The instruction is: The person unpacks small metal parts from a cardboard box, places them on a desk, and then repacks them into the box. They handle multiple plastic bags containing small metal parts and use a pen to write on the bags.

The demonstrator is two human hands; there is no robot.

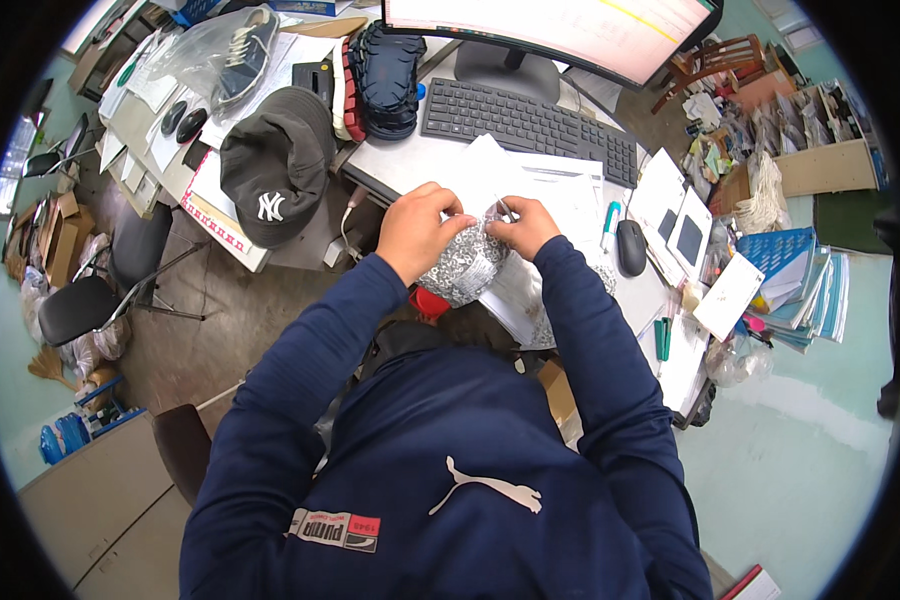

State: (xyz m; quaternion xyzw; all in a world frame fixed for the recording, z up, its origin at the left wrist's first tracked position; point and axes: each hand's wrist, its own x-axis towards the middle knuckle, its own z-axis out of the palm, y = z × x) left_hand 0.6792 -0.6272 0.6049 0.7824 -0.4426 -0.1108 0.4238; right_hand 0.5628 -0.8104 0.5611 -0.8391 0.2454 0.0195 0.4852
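Landmark: black keyboard (528, 125) on desk (400, 160).
Dark cap (275, 165) far left of keyboard, at desk edge.
Left hand (418, 228) below keyboard, fingers closed on top of clear bag of small metal parts (462, 265).
Right hand (522, 226) just right, pinching bag's upper edge.
Black mouse (631, 247) below keyboard's right end.

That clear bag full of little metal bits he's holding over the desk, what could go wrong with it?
1. Both the left hand and right hand work at the top of the clear bag; it might tear or tip, spilling small parts.
2. Spilled parts could scatter among the papers, or reach the keyboard and mouse.
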